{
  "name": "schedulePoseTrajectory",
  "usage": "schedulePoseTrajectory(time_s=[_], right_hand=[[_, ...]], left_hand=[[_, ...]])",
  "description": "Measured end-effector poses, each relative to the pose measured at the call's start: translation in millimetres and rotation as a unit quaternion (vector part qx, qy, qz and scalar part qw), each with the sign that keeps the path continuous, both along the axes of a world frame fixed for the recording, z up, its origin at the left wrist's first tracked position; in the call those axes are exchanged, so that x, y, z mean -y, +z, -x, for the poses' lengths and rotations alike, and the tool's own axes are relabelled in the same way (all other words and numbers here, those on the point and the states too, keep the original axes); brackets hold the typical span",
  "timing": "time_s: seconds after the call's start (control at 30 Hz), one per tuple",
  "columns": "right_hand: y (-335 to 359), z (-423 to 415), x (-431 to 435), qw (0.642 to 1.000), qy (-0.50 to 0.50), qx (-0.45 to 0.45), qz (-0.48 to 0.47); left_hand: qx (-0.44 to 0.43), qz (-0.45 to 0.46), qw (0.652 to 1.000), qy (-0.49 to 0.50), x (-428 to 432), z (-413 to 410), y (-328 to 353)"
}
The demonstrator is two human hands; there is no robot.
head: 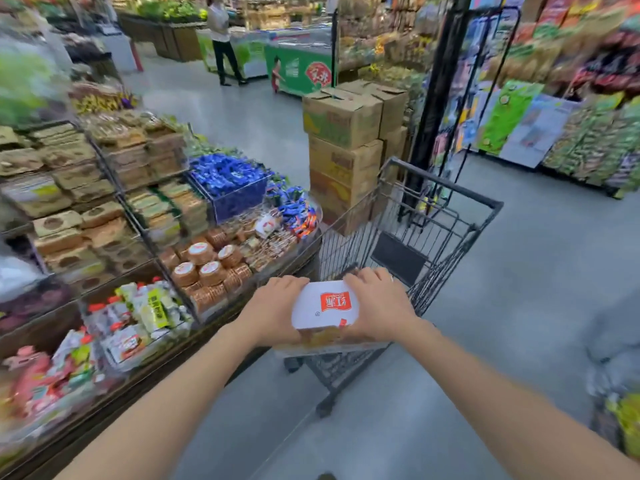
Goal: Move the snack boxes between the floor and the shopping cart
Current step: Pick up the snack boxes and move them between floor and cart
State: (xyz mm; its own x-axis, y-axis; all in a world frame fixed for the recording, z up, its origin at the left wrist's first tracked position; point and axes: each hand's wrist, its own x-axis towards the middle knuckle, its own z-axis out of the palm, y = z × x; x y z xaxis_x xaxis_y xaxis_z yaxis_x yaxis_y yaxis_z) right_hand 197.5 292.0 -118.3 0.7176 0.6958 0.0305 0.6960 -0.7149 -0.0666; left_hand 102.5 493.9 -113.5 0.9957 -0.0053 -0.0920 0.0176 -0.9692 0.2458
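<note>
Both arms outstretched; left hand (277, 306), right hand (377, 303) fingers gripping snack box (322, 303) ends over shopping cart (450, 183).

The snack box (325, 306) has a white top bearing 1 red-orange logo with white characters, and a yellow-orange side; the shopping cart (446, 216) is black wire; the floor (519, 306) is plain grey; the cardboard cartons (341, 133) are brown with green and yellow print; the wrapped sweets (225, 174) are bright blue; the chest freezer (298, 69) is green.
</note>
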Motion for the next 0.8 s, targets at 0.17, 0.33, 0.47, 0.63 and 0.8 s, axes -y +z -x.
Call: schedulePoseTrajectory(time_s=[0.17, 0.33, 0.47, 0.63, 0.8], right_hand=[[-15, -101, 3, 0.999, -0.045, -0.006, 0.006], [-26, -186, 5, 0.998, -0.053, -0.02, 0.015], [-39, -242, 4, 0.998, -0.034, -0.032, 0.033], [-75, -317, -2, 0.997, 0.011, -0.039, 0.064], [-135, -391, -14, 0.994, 0.062, -0.056, 0.076]], left_hand=[[-0.008, -0.001, 0.999, -0.048, -4, -118, -15], [0.008, 0.008, 0.999, -0.049, 1, -204, -31], [-0.006, 0.024, 0.999, -0.023, 4, -254, -52], [0.003, 0.029, 0.999, 0.014, 7, -314, -94], [-0.011, 0.009, 0.996, 0.084, 12, -368, -160]])
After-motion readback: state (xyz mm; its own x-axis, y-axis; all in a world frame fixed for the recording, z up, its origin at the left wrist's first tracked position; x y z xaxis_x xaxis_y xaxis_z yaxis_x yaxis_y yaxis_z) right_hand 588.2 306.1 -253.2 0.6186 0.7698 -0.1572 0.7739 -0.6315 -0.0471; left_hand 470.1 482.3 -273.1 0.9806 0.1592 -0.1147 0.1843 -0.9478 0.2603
